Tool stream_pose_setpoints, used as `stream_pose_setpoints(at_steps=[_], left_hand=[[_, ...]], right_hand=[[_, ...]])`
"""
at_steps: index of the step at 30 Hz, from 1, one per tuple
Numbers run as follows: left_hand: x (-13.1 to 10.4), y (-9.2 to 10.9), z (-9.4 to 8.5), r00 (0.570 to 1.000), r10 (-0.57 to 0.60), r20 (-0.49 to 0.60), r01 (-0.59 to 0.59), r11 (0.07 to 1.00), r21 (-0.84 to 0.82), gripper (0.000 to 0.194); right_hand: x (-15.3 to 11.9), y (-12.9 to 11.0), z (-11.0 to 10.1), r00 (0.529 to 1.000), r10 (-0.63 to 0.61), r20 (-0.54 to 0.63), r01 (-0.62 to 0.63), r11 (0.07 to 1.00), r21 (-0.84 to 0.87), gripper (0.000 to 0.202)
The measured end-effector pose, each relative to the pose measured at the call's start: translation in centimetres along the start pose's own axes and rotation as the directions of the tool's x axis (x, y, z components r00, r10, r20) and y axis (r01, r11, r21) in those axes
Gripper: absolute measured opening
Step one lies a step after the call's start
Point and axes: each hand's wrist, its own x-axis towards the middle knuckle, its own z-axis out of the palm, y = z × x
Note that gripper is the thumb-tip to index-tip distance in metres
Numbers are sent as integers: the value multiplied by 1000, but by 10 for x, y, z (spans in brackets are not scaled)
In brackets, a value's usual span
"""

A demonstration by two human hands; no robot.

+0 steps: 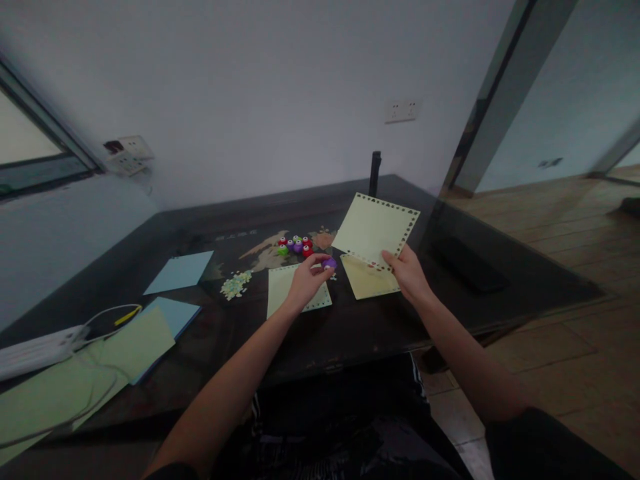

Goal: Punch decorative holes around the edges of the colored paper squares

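My right hand [406,270] pinches the lower right corner of a pale yellow paper sheet [377,227], raised and tilted above the table. Small punched shapes line several of its edges. Between the fingertips of my left hand [311,277] is a small purple craft punch [329,264]. Beneath that hand lies another pale sheet [280,287] with punched edges, partly covered by my wrist. A third yellowish sheet [367,283] rests under the raised one. Just beyond my left hand sits a cluster of red, green and purple punches [297,246].
Left of my hand is a pile of small paper cut-outs [236,285]. Blue paper [180,272], green paper [145,340] and a white power strip [40,352] with a cable lie on the dark table [220,360]. A black upright object [375,175] stands near the wall.
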Motion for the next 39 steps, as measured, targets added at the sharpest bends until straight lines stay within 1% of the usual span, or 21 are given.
stream_pose_setpoints(at_steps=[3,6,10,13,15,16,19,22,24,26,28,30,32,34,35,37,39], left_hand=[[0,6,0,994,-99,53,104,989,-101,26],[6,10,-1,974,-184,130,210,949,-234,26],[25,13,-1,966,-216,143,256,883,-393,18],[45,11,3,971,-200,134,239,870,-431,16],[59,6,8,982,-152,110,184,895,-406,21],[67,3,10,988,-129,80,150,911,-383,24],[89,-8,20,995,-94,40,101,961,-258,26],[109,-17,30,999,-50,5,50,998,-41,26],[120,-22,38,1000,-6,-5,7,988,154,26],[128,-26,47,998,62,11,-62,937,343,26],[132,-30,57,987,146,68,-160,846,509,24],[134,-33,69,963,223,154,-269,710,651,20],[135,-34,79,936,274,222,-342,551,762,18],[136,-35,88,925,287,247,-353,414,839,17],[137,-35,90,928,278,247,-340,364,867,18],[138,-35,93,941,242,238,-306,305,902,21],[139,-34,94,949,204,242,-294,286,912,23]], right_hand=[[3,-5,-11,999,22,-37,-20,999,42,42],[5,-10,-31,995,29,-100,-26,999,27,38],[6,-8,-61,982,26,-189,-18,999,44,38],[3,-4,-74,976,48,-212,-37,998,54,39],[2,-3,-77,978,65,-200,-51,996,76,40],[1,-3,-77,979,74,-192,-57,994,89,40],[1,-7,-74,979,85,-184,-66,992,107,42],[1,-9,-72,977,74,-199,-55,994,99,42],[1,-8,-73,976,68,-206,-48,994,101,42],[0,-5,-74,976,64,-208,-43,993,107,41],[0,-3,-75,978,57,-200,-36,994,105,41],[1,-2,-75,981,46,-187,-28,995,98,41],[2,-2,-75,984,38,-173,-22,996,91,41],[1,-4,-74,986,34,-162,-20,996,88,41],[1,-5,-73,987,33,-158,-19,996,88,42],[0,-7,-72,988,35,-150,-21,996,92,42],[-1,-8,-71,988,39,-146,-24,994,102,43]])
